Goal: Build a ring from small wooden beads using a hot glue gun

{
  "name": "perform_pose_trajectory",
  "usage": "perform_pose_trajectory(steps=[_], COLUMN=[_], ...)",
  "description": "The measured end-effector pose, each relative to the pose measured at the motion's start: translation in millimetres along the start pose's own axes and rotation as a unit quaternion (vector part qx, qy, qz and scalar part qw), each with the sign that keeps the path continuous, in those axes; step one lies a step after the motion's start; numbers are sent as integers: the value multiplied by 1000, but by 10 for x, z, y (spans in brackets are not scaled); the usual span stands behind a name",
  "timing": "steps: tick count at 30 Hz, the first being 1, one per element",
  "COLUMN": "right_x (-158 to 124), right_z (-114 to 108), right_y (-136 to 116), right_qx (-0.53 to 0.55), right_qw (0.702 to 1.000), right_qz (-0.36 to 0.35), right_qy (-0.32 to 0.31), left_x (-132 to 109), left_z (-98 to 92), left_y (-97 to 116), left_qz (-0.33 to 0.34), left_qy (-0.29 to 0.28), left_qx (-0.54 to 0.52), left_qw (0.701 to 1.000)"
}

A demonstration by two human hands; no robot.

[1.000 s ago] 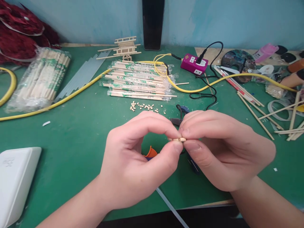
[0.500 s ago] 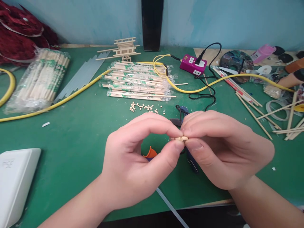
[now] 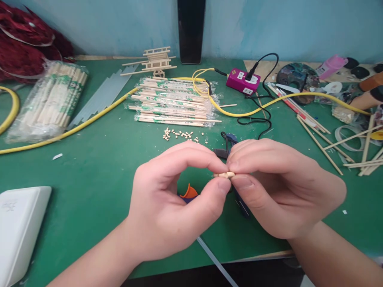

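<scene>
Between my two hands, at the middle of the view, is a small pale wooden piece (image 3: 226, 175). My left hand (image 3: 176, 203) pinches its left side between thumb and forefinger. From the other side, the thumb and forefinger of my right hand (image 3: 275, 187) press on it, so the fingertips of both hands meet. Much of the piece is covered by the fingers. Below and behind the hands lies a dark blue tool with an orange part (image 3: 189, 192), mostly hidden; a clear glue stick (image 3: 214, 257) sticks out toward the table's front edge.
Cut wooden bits (image 3: 179, 134) lie behind my hands, before wrapped chopsticks (image 3: 176, 99). A stick-built cart model (image 3: 157, 61) stands at the back. A purple power socket (image 3: 242, 81) with a yellow cable (image 3: 269, 107) is right of centre. A white power bank (image 3: 22, 227) lies at left.
Both hands stay pinched together at almost the same spot. The small wooden piece has shifted very slightly left and shows a little more between the fingertips.
</scene>
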State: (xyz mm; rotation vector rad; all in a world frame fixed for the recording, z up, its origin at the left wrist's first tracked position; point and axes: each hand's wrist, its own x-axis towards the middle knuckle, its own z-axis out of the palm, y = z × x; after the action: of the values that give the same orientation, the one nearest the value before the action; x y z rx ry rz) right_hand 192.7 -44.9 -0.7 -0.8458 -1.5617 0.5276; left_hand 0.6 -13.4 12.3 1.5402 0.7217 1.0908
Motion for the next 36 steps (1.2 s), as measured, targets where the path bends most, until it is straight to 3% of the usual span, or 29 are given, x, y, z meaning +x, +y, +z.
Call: perform_pose_trajectory(steps=[5,11,16,25,29,36], right_x=[4,14,1,-3,4,117], right_z=[13,18,12,29,28,5], right_y=[5,17,28,6,-3,-38], right_qx=[0,3,12,10,13,135], right_qw=[1000,999,999,998,991,950], right_qz=[-5,43,31,60,134,272], right_qy=[1,-1,3,1,-15,-76], left_x=[-15,-27,-28,-26,-5,26], left_z=[-15,-21,-30,-19,-7,-24], left_y=[5,-23,-38,-12,3,23], left_qz=[-6,-3,4,-37,-44,-36], left_qy=[-4,8,7,28,30,11], left_qx=[-8,7,16,-14,-31,-50], left_qw=[1000,1000,1000,999,998,998])
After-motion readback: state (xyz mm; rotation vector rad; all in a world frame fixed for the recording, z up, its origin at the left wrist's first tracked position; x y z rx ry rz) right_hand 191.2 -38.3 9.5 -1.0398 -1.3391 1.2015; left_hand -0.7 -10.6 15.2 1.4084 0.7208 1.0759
